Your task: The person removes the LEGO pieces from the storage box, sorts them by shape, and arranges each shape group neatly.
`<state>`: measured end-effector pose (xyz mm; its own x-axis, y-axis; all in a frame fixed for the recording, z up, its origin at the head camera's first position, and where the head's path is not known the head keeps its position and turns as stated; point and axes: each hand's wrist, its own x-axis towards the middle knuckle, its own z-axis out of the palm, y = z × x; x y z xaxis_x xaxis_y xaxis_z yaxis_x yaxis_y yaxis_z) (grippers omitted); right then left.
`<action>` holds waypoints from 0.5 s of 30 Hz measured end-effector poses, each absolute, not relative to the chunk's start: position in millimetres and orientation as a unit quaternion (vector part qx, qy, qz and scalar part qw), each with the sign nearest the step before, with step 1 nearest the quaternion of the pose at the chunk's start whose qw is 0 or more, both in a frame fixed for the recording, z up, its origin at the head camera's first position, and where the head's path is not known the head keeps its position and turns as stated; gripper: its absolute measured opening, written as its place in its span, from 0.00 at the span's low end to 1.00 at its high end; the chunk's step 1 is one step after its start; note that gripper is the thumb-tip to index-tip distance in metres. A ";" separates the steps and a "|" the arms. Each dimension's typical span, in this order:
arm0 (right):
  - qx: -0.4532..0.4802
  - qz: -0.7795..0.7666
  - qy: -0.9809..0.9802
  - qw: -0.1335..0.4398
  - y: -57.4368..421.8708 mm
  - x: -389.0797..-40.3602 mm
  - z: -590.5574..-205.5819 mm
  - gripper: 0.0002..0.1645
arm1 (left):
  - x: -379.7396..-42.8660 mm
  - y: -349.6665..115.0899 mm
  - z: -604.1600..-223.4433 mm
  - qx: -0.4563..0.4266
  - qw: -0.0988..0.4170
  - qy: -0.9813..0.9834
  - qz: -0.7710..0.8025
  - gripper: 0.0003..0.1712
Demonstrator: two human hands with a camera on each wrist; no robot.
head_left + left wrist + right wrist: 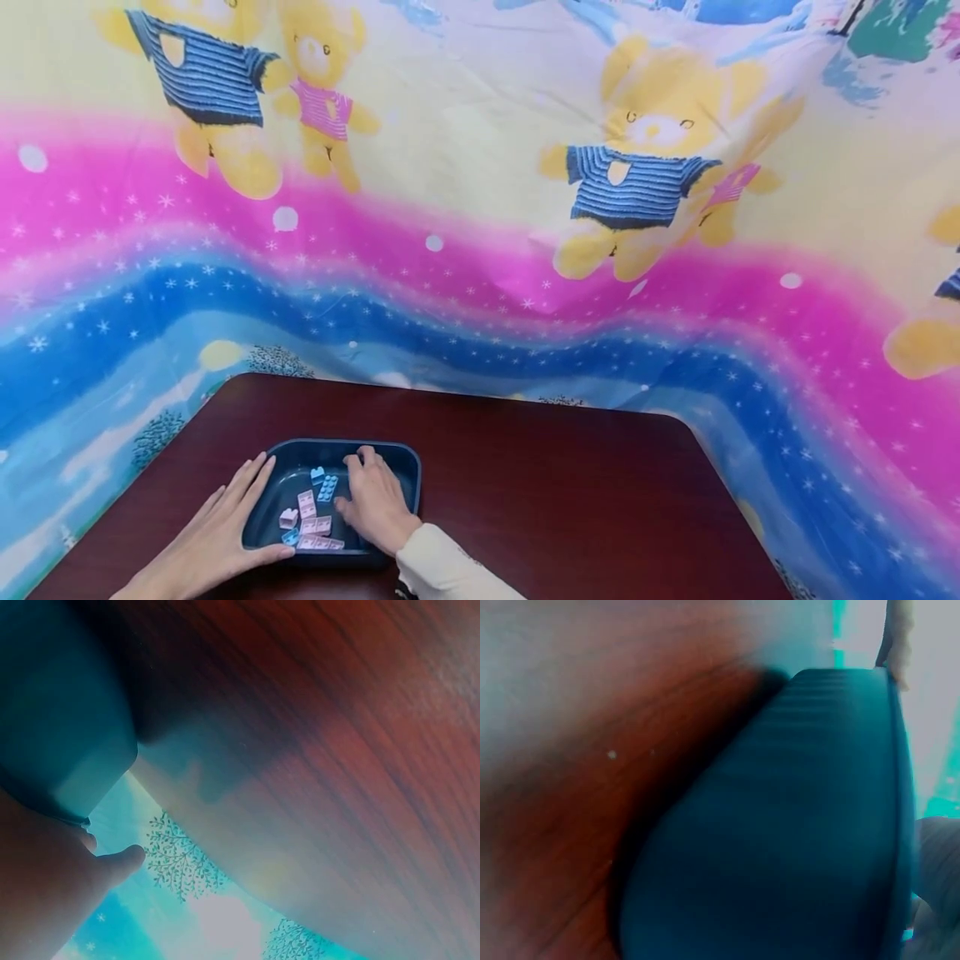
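A dark blue-green tray holds several small toy building blocks. Pink blocks lie toward its near left, and light blue blocks are grouped in the middle. My left hand rests along the tray's left rim, its fingers extended and its thumb spread across the near corner. Over the tray's right half is my right hand, thumb and fingers spread apart, with no block showing between them. The right wrist view has the tray's outer wall large in front, with part of the right hand beyond the rim.
The tray stands on the left part of a dark reddish-brown wooden table. Behind it and down the sides hangs a colourful cloth printed with bears and snowflakes. The table's rounded far edge meets this cloth.
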<state>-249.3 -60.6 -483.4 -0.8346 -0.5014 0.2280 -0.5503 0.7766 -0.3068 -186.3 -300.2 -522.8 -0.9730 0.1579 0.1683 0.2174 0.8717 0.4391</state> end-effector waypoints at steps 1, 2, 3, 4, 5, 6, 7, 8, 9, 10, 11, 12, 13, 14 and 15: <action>0.288 0.175 -0.938 0.079 -62.6 -255.9 -490.4 0.27 | -186.8 -300.3 -522.5 -0.099 0.065 -0.965 -0.232 0.71; 0.292 0.172 -0.937 0.084 -64.0 -259.4 -492.7 0.26 | -187.3 -300.1 -522.3 -0.100 0.065 -0.966 -0.231 0.70; 0.297 0.167 -0.935 0.093 -66.0 -264.8 -499.2 0.24 | -187.8 -300.1 -522.4 -0.100 0.065 -0.966 -0.230 0.70; 0.300 0.165 -0.935 0.097 -67.7 -267.8 -502.2 0.23 | -188.1 -300.1 -522.5 -0.100 0.064 -0.966 -0.230 0.70; 0.301 0.160 -0.935 0.096 -69.6 -269.6 -503.8 0.22 | -188.3 -300.2 -522.7 -0.099 0.060 -0.966 -0.230 0.70; 0.301 0.152 -0.936 0.097 -71.6 -271.0 -504.8 0.22 | -188.4 -300.3 -522.8 -0.098 0.058 -0.967 -0.229 0.70; 0.298 0.141 -0.939 0.094 -73.9 -271.8 -505.2 0.22 | -188.4 -300.4 -522.7 -0.098 0.056 -0.967 -0.227 0.69; 0.291 0.134 -0.944 0.082 -76.0 -269.8 -500.5 0.22 | -188.5 -300.4 -522.5 -0.097 0.053 -0.968 -0.226 0.69; 0.286 0.121 -0.948 0.074 -78.7 -269.9 -500.8 0.23 | -187.9 -300.4 -523.1 -0.095 0.050 -0.969 -0.224 0.69; 0.278 0.113 -0.952 0.058 -80.5 -267.0 -496.5 0.24 | -187.6 -300.4 -523.7 -0.095 0.049 -0.969 -0.223 0.69; 0.274 0.099 -0.955 0.052 -82.8 -266.3 -495.9 0.24 | -187.3 -300.3 -524.1 -0.095 0.048 -0.969 -0.222 0.69; 0.272 0.086 -0.957 0.048 -84.7 -265.9 -495.7 0.25 | -187.0 -300.2 -524.2 -0.097 0.050 -0.969 -0.221 0.69; 0.272 0.076 -0.958 0.046 -86.3 -265.4 -495.8 0.24 | -187.0 -300.2 -524.4 -0.098 0.051 -0.969 -0.220 0.70; 0.275 0.066 -0.958 0.046 -87.6 -265.2 -496.5 0.24 | -187.2 -300.1 -524.5 -0.099 0.053 -0.969 -0.219 0.70; 0.279 0.057 -0.957 0.049 -88.6 -264.9 -497.4 0.24 | -187.2 -300.0 -524.5 -0.100 0.056 -0.969 -0.218 0.70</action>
